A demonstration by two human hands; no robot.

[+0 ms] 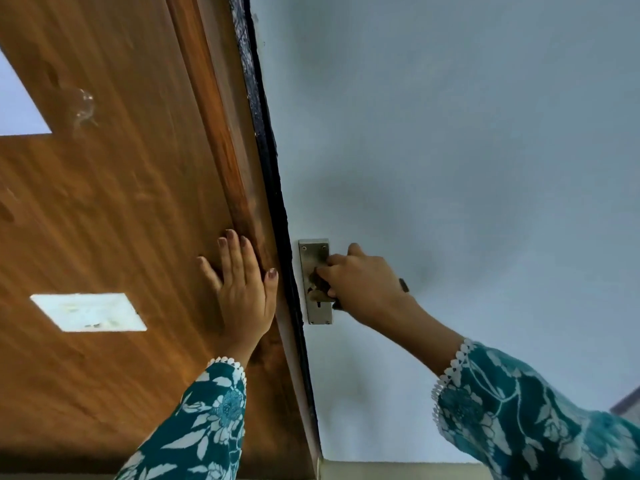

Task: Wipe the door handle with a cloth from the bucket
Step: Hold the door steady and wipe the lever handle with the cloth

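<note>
A steel handle plate (pixel 316 315) is screwed to the pale blue door (pixel 450 150) next to its dark edge. My right hand (pixel 363 285) is wrapped around the door handle, hiding most of the lever; only its dark end (pixel 403 285) sticks out past my wrist. Something dark (pixel 320 280) shows under my fingers at the plate, and I cannot tell whether it is a cloth or part of the handle. My left hand (pixel 242 289) lies flat with fingers spread on the brown wooden panel (pixel 121 202), holding nothing. No bucket is in view.
A black strip (pixel 273 174) runs between the wooden panel and the blue door. A white rectangular plate (pixel 90 311) and a clear hook (pixel 83 109) sit on the wood. Both of my sleeves are teal with a floral print.
</note>
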